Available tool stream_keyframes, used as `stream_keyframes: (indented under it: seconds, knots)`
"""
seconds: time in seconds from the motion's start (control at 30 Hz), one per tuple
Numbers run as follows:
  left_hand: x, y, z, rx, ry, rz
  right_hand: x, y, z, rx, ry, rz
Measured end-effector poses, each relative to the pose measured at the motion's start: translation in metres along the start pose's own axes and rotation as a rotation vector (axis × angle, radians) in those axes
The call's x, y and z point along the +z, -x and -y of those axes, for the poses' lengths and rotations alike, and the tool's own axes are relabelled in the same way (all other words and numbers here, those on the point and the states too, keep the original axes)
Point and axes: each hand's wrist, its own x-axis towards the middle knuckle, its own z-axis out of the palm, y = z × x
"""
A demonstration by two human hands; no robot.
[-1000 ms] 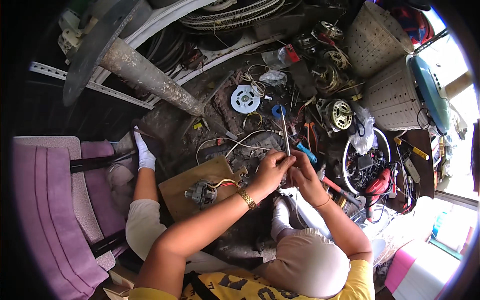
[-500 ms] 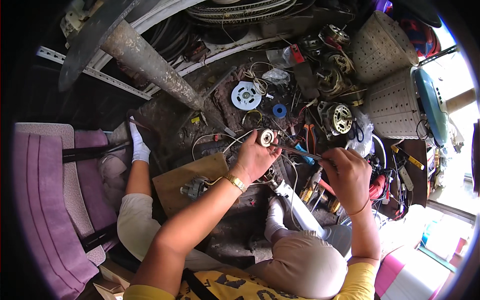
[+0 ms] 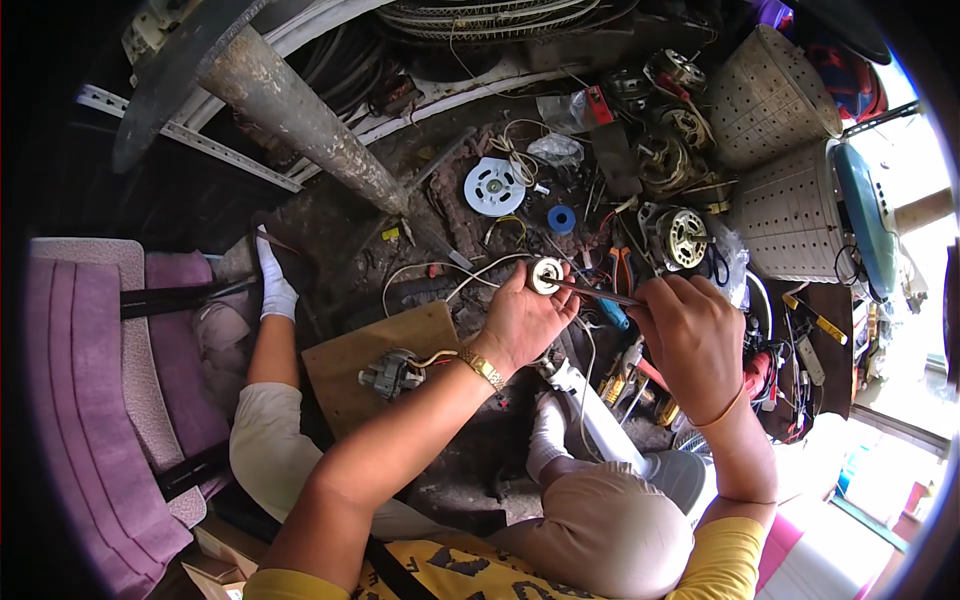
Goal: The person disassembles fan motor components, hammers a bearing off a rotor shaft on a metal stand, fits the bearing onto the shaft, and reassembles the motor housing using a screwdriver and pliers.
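Left hand [image 3: 520, 322]: fingers curled shut around a small round metal part [image 3: 546, 274], held up above the wooden board [image 3: 385, 352].
Right hand [image 3: 690, 335]: fingers pinched closed on a thin dark rod [image 3: 598, 292] — its tip sits at the round part's centre.
Risk, slip: the rod tip could skid off the part and jab the left fingers; likely cause is a slanted push.
Risk, drop: the part is held in mid-air, so a loosened grip would lose it in the clutter of motors [image 3: 682, 236] and tools below.
Risk, snag: a white wire [image 3: 440, 280] loops just beside the left hand — could catch.
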Motion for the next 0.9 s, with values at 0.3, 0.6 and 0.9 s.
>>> stream_keyframes:
  seconds: [0.3,0.6,0.9]
  knots:
    - [-0.003,0.002,0.004,-0.017,0.018,0.018,-0.006,-0.005,-0.001,-0.014,-0.002,0.028]
    - [0.003,-0.001,0.013,-0.008,-0.014,-0.038,-0.009,-0.008,-0.001,-0.059,0.098,0.050]
    - [0.010,0.001,0.018,-0.030,-0.029,-0.027,-0.002,-0.010,-0.001,-0.094,0.134,0.053]
